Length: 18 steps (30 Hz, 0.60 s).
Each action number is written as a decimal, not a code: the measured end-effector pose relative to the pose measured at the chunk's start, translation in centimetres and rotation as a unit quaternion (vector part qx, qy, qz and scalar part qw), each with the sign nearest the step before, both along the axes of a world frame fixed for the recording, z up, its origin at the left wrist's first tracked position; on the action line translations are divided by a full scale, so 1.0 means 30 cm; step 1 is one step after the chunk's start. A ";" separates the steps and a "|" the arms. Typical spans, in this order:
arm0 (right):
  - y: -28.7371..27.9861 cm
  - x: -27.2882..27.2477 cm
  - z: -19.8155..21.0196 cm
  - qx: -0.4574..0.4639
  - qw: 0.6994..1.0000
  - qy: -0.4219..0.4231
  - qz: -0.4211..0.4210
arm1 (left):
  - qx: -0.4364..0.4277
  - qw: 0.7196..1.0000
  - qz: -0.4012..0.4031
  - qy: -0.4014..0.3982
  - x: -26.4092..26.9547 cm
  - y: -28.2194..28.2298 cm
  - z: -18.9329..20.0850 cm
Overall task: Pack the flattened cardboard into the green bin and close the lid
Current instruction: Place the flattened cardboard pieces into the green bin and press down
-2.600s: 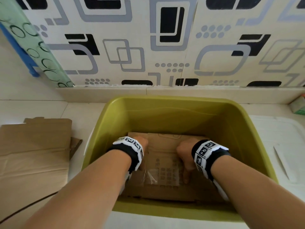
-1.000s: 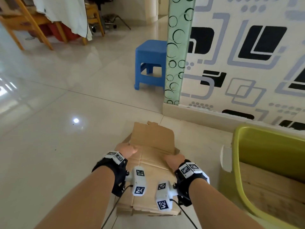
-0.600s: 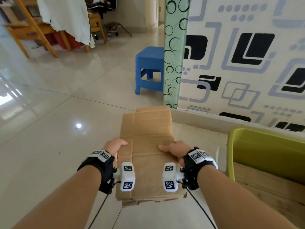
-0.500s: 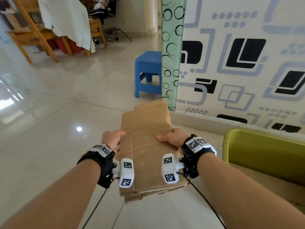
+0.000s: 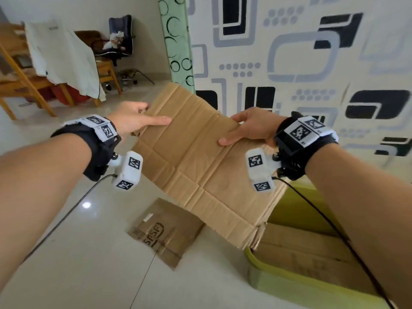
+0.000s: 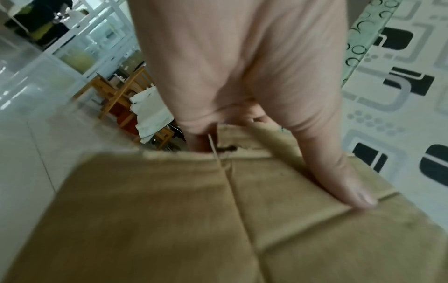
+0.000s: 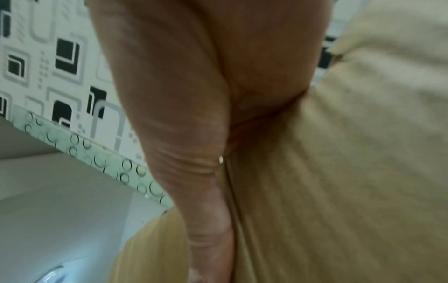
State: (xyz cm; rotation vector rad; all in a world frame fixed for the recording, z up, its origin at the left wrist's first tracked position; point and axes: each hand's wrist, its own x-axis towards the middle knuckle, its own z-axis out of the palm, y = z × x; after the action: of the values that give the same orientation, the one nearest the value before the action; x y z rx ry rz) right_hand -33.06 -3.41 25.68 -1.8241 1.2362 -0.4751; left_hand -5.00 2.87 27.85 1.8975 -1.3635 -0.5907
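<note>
Both hands pinch one flattened cardboard sheet (image 5: 200,157), left hand (image 5: 133,119) and right hand (image 5: 252,128) on opposite edges, thumbs on top. It hangs tilted, its low corner just over the green bin (image 5: 289,284). That corner could catch the bin's rim and buckle the sheet. Another flattened piece (image 5: 165,230) lies on the floor beside the bin.

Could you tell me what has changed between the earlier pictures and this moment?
Both hands left the green bin, turned to the floor pile and took hold of a flattened cardboard sheet. The left hand and right hand now grip its two side edges, and it has been lifted and swung right, over the bin's rim. One printed cardboard piece remains on the floor; the cardboard packed earlier still lies in the bin.
</note>
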 end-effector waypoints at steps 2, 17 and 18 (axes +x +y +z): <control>0.009 -0.121 0.054 -0.053 0.998 0.042 -0.017 | -0.008 0.994 -0.044 0.095 -0.110 -0.017 -0.003; -0.006 -0.832 -0.214 -0.106 0.968 0.219 -0.060 | 0.102 0.927 -0.052 0.358 -0.866 -0.064 -0.570; -0.013 -0.852 -0.254 -0.100 0.970 0.212 -0.057 | 0.118 0.927 -0.050 0.353 -0.872 -0.071 -0.594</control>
State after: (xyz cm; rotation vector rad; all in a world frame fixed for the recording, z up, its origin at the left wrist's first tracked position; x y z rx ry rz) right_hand -58.61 -3.81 18.07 -2.1059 1.6370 -0.2850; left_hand -31.16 0.75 10.02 1.5455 -0.9339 -1.3838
